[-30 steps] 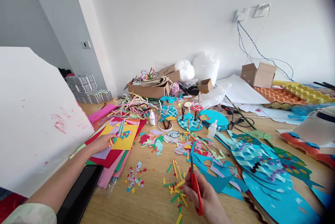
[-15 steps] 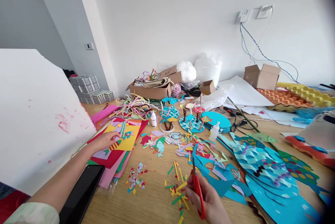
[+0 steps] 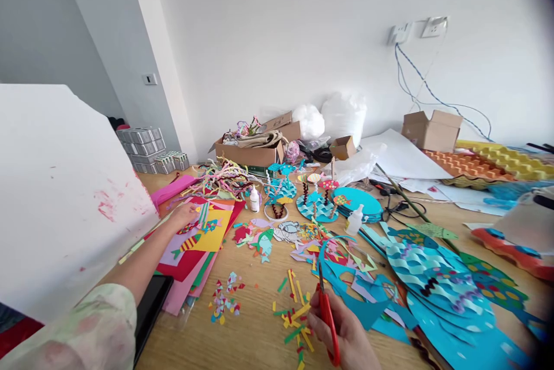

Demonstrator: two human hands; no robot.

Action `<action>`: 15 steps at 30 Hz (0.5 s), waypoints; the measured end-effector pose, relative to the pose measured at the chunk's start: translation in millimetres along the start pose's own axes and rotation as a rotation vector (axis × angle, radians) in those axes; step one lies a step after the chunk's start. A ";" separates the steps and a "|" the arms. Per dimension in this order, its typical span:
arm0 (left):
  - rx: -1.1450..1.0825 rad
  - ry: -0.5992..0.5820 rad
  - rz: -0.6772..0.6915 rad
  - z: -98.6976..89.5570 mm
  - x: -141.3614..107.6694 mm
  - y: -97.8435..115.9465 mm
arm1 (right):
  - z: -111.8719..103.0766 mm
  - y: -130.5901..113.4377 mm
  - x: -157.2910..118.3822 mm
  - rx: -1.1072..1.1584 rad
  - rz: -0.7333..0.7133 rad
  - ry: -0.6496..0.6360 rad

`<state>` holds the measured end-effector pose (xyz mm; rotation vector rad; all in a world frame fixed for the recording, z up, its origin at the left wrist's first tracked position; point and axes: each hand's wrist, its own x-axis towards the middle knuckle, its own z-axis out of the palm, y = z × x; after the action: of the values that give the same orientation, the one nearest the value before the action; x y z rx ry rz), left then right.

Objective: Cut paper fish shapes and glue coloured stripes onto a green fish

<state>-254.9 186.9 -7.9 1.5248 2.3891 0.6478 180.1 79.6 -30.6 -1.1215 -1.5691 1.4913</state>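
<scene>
My right hand (image 3: 340,329) is closed around the red handles of a pair of scissors (image 3: 328,318), whose blades point up and away over the table. Over the left side of a stack of coloured paper (image 3: 208,283), my left hand (image 3: 182,217) is beside several decorated paper fish; its fingers are partly hidden and too small to read. A striped red and yellow paper fish (image 3: 189,243) and a blue spotted one (image 3: 212,224) lie on the yellow sheet and near it. Below my left forearm, a black phone-like slab (image 3: 151,306) is partly covered by the sleeve.
Small paper bits (image 3: 225,298) and yellow and green strips (image 3: 298,312) lie in front. Two glue bottles, one white (image 3: 254,200) and one clear (image 3: 355,220), stand mid-table. Blue wavy paper pieces (image 3: 428,266) spread at right. A white board (image 3: 64,185) rises at left.
My left hand has moved up and slightly left across the paper stack, uncovering a red paper fish. Its sleeve now covers more of the black slab. My right hand keeps the scissors nearly still.
</scene>
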 end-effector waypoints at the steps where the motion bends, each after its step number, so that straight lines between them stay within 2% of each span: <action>1: 0.021 0.008 -0.020 2.3 3.2 2.0 | 0.0 -1.2 0.1 -0.005 0.004 0.001; 9: 0.012 0.043 -0.110 7.7 22.3 5.4 | 1.0 -7.9 -3.0 0.016 0.011 0.021; 15: -0.109 0.016 -0.061 11.1 22.3 7.2 | 0.7 -7.0 -0.8 0.036 0.016 0.016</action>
<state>-254.0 212.3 -13.3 1.4022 2.3597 0.7657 179.0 78.8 -23.7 -1.1249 -1.5195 1.5113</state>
